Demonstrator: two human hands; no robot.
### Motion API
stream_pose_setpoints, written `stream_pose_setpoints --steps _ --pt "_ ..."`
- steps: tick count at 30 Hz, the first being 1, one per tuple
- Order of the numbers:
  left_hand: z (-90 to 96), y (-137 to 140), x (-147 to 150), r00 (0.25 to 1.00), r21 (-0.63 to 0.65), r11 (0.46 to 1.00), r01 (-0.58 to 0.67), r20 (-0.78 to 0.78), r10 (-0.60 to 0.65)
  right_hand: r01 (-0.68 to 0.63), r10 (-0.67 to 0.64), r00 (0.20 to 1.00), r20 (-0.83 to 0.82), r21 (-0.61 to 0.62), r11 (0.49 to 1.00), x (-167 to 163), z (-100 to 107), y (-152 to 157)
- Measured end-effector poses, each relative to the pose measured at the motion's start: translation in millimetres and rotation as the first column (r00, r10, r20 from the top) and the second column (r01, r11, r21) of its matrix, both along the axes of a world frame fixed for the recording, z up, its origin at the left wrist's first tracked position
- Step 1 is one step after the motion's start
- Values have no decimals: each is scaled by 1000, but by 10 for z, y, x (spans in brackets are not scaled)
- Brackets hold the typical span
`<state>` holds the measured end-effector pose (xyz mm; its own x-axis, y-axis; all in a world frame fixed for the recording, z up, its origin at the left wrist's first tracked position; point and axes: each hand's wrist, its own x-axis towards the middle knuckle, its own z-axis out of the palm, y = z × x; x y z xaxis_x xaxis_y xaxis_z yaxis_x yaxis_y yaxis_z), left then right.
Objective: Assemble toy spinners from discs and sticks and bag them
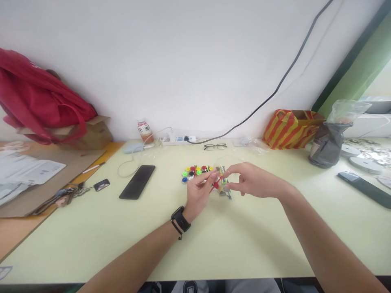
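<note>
Pale yellow-green tabletop point(106, 232) runs back to a plain white wall point(183, 61), with a pair of dark-framed eyeglasses point(215, 147) near the far edge and a flat black smartphone point(137, 182) lying to the left. At the centre, just above the tabletop, a small bright-red plastic piece point(216, 186) sits between the two hands. Bare fingers of the left hand point(197, 194), its wrist circled by a black watch point(181, 219), are drawn together and appear to pinch that piece. Opposite, the right hand point(258, 179) brings a bent forefinger and thumb to the far side of the piece, their tips a little apart; whether they grip it I cannot tell. Beside and partly behind the left hand lies a cluster of small round plastic pieces in red, yellow, green, blue, black and white point(198, 172), while thin multicoloured parts point(229, 194) show beneath the right fingertips. My reading is that the step in hand is close two-handed work on the red piece — one hand steadying, the other adjusting. Any further move would seem to call for a firm left pinch and light, precise right fingertips — kept clear of the round pieces.
</note>
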<state>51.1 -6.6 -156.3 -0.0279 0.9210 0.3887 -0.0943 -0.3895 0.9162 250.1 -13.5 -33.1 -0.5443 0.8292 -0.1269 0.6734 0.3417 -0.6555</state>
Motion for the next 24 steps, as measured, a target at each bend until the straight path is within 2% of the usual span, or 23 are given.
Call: stream_pose_setpoints --steps 6,10,14,19,24 --pt "16 7 5 1000 -21 1000 1 25 -1 -31 25 997 -69 -78 996 78 71 38" --pt "57 -21 9 1000 -30 1000 -10 -15 10 -70 58 994 -95 -123 990 50 131 54" --pt "71 -41 11 1000 -36 999 1 -28 -2 -121 109 988 -108 -115 986 7 132 64" --pt "79 -29 16 1000 -10 1000 9 -4 -10 -91 80 989 -122 -87 992 -7 96 62" --pt "87 -36 20 1000 -11 1000 5 -2 -5 -185 176 980 -89 -101 978 -39 61 64"
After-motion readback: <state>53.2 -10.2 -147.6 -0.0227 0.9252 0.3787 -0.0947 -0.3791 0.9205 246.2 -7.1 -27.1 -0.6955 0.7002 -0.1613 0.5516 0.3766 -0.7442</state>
